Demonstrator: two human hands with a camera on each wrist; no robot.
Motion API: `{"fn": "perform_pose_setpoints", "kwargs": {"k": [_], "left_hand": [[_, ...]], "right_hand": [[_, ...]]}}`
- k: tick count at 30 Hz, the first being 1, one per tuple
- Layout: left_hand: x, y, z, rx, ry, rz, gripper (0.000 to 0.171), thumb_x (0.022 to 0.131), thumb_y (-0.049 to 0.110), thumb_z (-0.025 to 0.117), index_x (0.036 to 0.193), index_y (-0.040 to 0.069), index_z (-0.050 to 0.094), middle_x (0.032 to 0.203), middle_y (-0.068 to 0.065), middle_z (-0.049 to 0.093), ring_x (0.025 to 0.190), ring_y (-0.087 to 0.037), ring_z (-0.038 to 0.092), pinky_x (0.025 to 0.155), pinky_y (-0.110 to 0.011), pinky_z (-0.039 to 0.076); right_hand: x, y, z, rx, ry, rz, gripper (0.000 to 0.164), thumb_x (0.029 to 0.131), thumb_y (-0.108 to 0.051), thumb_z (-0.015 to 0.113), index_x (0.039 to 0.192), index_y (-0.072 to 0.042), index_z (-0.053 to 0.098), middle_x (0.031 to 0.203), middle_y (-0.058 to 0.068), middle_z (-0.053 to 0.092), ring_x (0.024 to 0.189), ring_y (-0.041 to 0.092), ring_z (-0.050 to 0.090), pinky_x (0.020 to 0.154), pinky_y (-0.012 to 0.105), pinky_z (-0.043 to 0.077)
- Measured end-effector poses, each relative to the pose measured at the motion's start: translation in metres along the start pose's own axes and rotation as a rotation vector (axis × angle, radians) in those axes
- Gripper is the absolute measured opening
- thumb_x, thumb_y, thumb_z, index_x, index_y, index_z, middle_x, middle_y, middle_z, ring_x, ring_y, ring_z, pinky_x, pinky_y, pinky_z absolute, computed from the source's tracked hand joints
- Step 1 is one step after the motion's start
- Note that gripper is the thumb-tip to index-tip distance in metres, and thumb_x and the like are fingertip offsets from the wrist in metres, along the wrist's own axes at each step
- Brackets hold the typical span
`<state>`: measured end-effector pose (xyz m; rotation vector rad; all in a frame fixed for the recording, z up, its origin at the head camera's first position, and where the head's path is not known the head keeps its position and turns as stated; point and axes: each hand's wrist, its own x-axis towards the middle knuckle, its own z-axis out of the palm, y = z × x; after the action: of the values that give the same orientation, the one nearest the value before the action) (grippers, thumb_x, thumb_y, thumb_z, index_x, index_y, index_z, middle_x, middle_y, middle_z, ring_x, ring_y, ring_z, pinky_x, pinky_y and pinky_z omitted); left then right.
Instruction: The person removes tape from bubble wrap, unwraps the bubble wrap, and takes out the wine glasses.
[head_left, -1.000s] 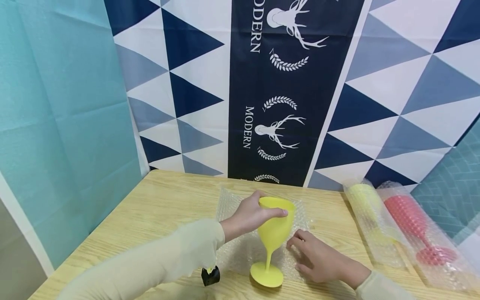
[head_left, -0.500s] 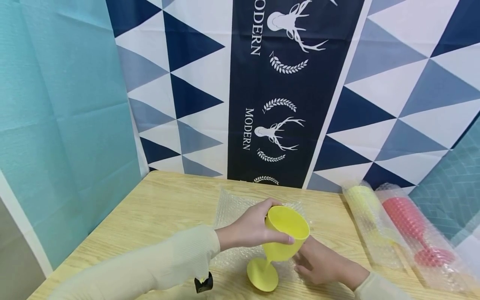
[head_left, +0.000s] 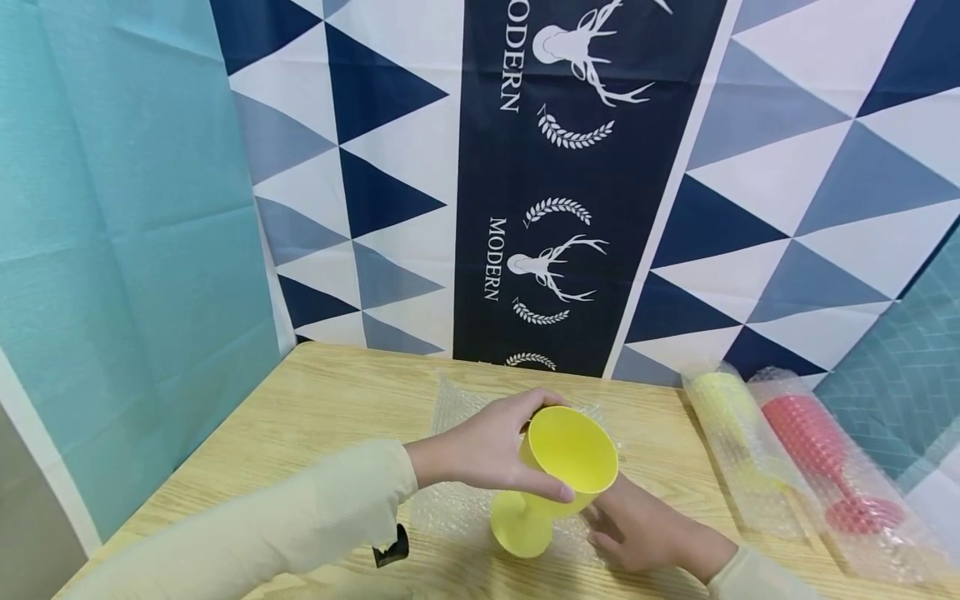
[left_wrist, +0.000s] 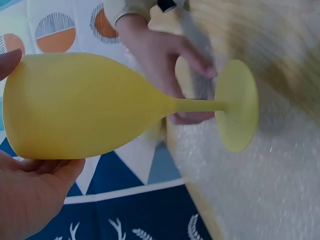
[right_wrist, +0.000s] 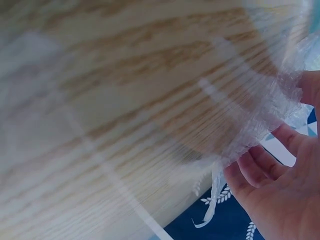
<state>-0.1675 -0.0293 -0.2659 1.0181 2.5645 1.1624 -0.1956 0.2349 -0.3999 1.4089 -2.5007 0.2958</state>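
Fingers [left_wrist: 67, 171] of the left hand [head_left: 487, 443] clasp a goblet [left_wrist: 90, 107]; right hand [head_left: 645, 523] pinches bubble wrap [head_left: 453, 507].

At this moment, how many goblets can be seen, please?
3: the yellow goblet in the left hand; on the table, to the right, a second yellow goblet and a red goblet, each bubble-wrapped.

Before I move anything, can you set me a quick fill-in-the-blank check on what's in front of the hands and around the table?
1. The left hand holds an unwrapped goblet coloured ____.
2. The right hand touches a clear sheet of ____ wrap.
3. In the head view, the wrapped yellow goblet lies left of a wrapped ____ goblet.
4. The dark panel behind the table bears the word ____.

Missing words: yellow; bubble; red; MODERN.
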Motion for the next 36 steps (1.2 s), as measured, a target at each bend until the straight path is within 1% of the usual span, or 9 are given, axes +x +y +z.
{"fn": "perform_pose_setpoints", "kwargs": {"k": [2, 3, 6, 9, 12, 15, 24, 31, 36], "left_hand": [[-0.001, 0.0, -0.006, 0.0, -0.003, 0.019, 0.078, 0.069, 0.033, 0.084, 0.135, 0.021, 0.045, 0.124, 0.011, 0.057, 0.114, -0.002, 0.052, 0.104, -0.022, 0.044], [-0.001, 0.0, -0.009, -0.002, -0.005, 0.027, 0.078, 0.069, 0.033, 0.084, 0.136, 0.021, 0.044, 0.125, 0.01, 0.057, 0.115, -0.003, 0.053, 0.105, -0.023, 0.044], [-0.001, -0.003, -0.019, 0.008, -0.007, 0.055, 0.079, 0.07, 0.033, 0.084, 0.137, 0.021, 0.043, 0.127, 0.009, 0.056, 0.117, -0.005, 0.053, 0.107, -0.026, 0.044], [0.0, -0.01, -0.028, 0.031, -0.007, 0.089, 0.08, 0.07, 0.033, 0.083, 0.137, 0.021, 0.042, 0.128, 0.008, 0.056, 0.12, -0.007, 0.053, 0.108, -0.029, 0.043], [0.001, -0.019, -0.035, 0.051, 0.003, 0.106, 0.08, 0.07, 0.032, 0.083, 0.138, 0.02, 0.042, 0.129, 0.007, 0.056, 0.121, -0.01, 0.053, 0.109, -0.034, 0.043], [0.002, -0.028, -0.041, 0.06, 0.026, 0.087, 0.081, 0.069, 0.033, 0.084, 0.137, 0.02, 0.042, 0.13, 0.007, 0.055, 0.122, -0.012, 0.052, 0.11, -0.037, 0.043], [0.002, -0.056, -0.059, 0.083, 0.161, 0.021, 0.079, 0.069, 0.033, 0.085, 0.135, 0.018, 0.043, 0.129, 0.003, 0.056, 0.12, -0.016, 0.055, 0.108, -0.039, 0.045], [0.002, -0.077, -0.076, 0.143, 0.275, 0.032, 0.077, 0.069, 0.033, 0.085, 0.134, 0.018, 0.046, 0.126, 0.002, 0.058, 0.116, -0.016, 0.057, 0.104, -0.038, 0.049], [0.0, -0.087, -0.089, 0.148, 0.339, -0.01, 0.081, 0.072, 0.034, 0.083, 0.139, 0.016, 0.042, 0.132, -0.002, 0.056, 0.117, -0.02, 0.057, 0.103, -0.04, 0.049]], "right_hand": [[0.0, -0.001, -0.001, -0.016, -0.014, 0.024, 0.076, 0.073, -0.015, 0.077, 0.14, -0.02, 0.041, 0.116, -0.009, 0.047, 0.102, 0.002, 0.042, 0.085, 0.035, 0.049], [0.001, -0.001, -0.002, -0.015, -0.032, 0.043, 0.073, 0.074, -0.017, 0.076, 0.138, -0.02, 0.042, 0.117, -0.008, 0.047, 0.1, 0.003, 0.042, 0.083, 0.034, 0.048], [0.002, -0.001, -0.005, 0.031, -0.099, 0.106, 0.056, 0.079, -0.019, 0.074, 0.129, -0.019, 0.05, 0.114, -0.006, 0.048, 0.094, 0.002, 0.04, 0.076, 0.026, 0.046], [0.002, 0.0, -0.006, 0.076, -0.138, 0.141, 0.038, 0.081, -0.019, 0.072, 0.115, -0.018, 0.055, 0.108, -0.006, 0.049, 0.086, 0.001, 0.038, 0.07, 0.019, 0.042], [0.002, 0.0, -0.006, 0.082, -0.135, 0.141, 0.037, 0.08, -0.018, 0.072, 0.114, -0.017, 0.057, 0.104, -0.006, 0.048, 0.083, 0.0, 0.037, 0.068, 0.016, 0.039], [0.001, 0.001, -0.005, 0.082, -0.134, 0.14, 0.038, 0.08, -0.019, 0.072, 0.115, -0.017, 0.057, 0.105, -0.006, 0.048, 0.084, 0.0, 0.037, 0.068, 0.016, 0.039], [0.0, 0.0, -0.002, 0.103, -0.132, 0.121, 0.038, 0.081, -0.018, 0.071, 0.116, -0.015, 0.057, 0.106, -0.005, 0.048, 0.085, 0.0, 0.036, 0.068, 0.014, 0.037], [-0.003, 0.0, 0.0, 0.122, -0.133, 0.126, 0.037, 0.083, -0.02, 0.07, 0.117, -0.015, 0.056, 0.109, -0.004, 0.048, 0.086, 0.0, 0.037, 0.069, 0.014, 0.038], [-0.002, 0.002, 0.0, 0.108, -0.116, 0.109, 0.037, 0.083, -0.02, 0.07, 0.117, -0.015, 0.056, 0.107, -0.004, 0.048, 0.086, -0.001, 0.036, 0.069, 0.014, 0.038]]}}
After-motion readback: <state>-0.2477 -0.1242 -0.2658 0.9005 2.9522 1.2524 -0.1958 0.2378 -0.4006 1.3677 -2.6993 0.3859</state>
